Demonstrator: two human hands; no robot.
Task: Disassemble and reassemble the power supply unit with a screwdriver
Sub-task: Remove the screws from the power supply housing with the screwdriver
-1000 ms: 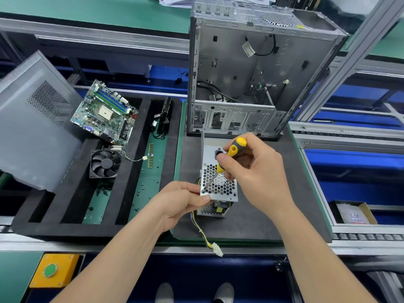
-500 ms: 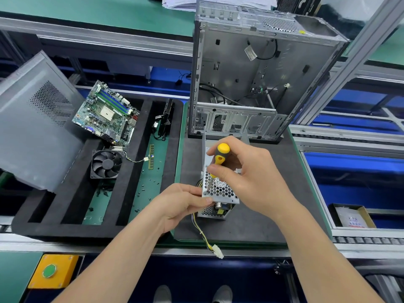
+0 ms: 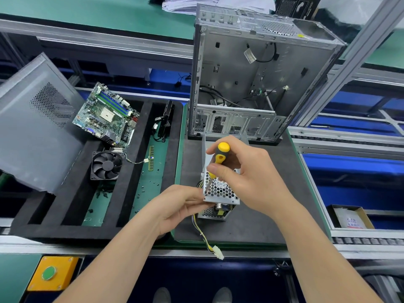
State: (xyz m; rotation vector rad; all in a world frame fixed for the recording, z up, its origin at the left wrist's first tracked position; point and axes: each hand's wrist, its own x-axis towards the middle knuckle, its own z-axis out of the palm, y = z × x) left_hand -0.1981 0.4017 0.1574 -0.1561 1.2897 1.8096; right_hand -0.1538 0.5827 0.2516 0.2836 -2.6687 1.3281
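I think this is the screw-turning step: the right grip (image 3: 244, 178) clamps the screwdriver (image 3: 219, 158), and the left grip (image 3: 181, 206) pinches the power supply unit (image 3: 220, 191). The next move needs a straight tip.

We seem to be at a workstation on an electronics assembly line. A dark grey matted surface (image 3: 258, 228) sits among grey aluminium frame rails (image 3: 358, 53). A slotted black foam tray (image 3: 65, 228) holds a green circuit board (image 3: 105, 114) and a black cooling fan (image 3: 106, 165). Nearby are a stripped grey metal computer case (image 3: 262, 68) and a yellow box with a green push button (image 3: 52, 273). The strip at right may be a roller conveyor (image 3: 360, 241).
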